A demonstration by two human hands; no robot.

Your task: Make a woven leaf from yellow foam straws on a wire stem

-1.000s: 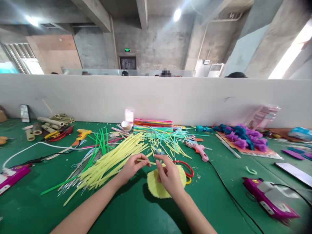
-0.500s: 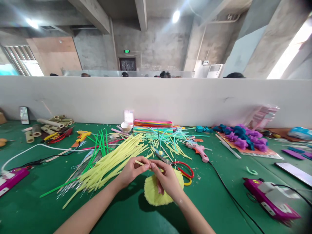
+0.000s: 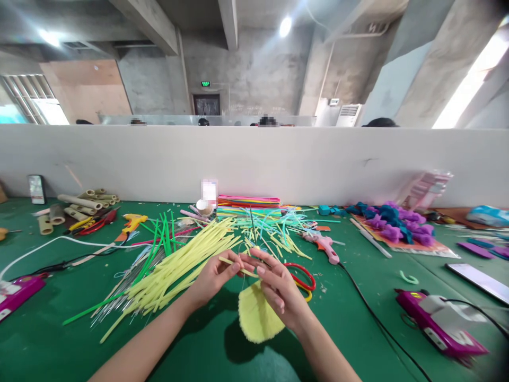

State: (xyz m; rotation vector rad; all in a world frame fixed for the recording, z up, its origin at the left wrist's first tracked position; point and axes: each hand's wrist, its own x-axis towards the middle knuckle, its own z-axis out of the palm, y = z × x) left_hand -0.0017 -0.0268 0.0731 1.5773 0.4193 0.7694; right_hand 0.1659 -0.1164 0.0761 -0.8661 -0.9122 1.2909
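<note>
My left hand [image 3: 218, 276] is closed in a pinch on a yellow pipe cleaner [image 3: 250, 273], whose short end pokes up past the thumb. Beside it, my right hand [image 3: 282, 289] has its fingers apart, close to the other end of that pipe cleaner. Below both hands is a round, fuzzy yellow disc [image 3: 258, 315], its right edge partly behind my right fingers, with a shadow on the table to its lower left. A thin wire seems to run near the left fingertips. Red- and yellow-handled scissors [image 3: 304, 273] lie behind my right hand, blades mostly hidden.
Loose yellow pipe cleaners [image 3: 175, 265] and green ones [image 3: 169, 233] lie to the left. A pink glue gun [image 3: 328, 249] with a black cord is at right, a yellow glue gun [image 3: 133, 223] at left. A purple power strip [image 3: 441, 323] sits front right. A white partition [image 3: 254, 159] stands behind.
My right fingers have opened and drawn apart from the left hand's pinch. More of the yellow disc shows, and it sits slightly lower.
</note>
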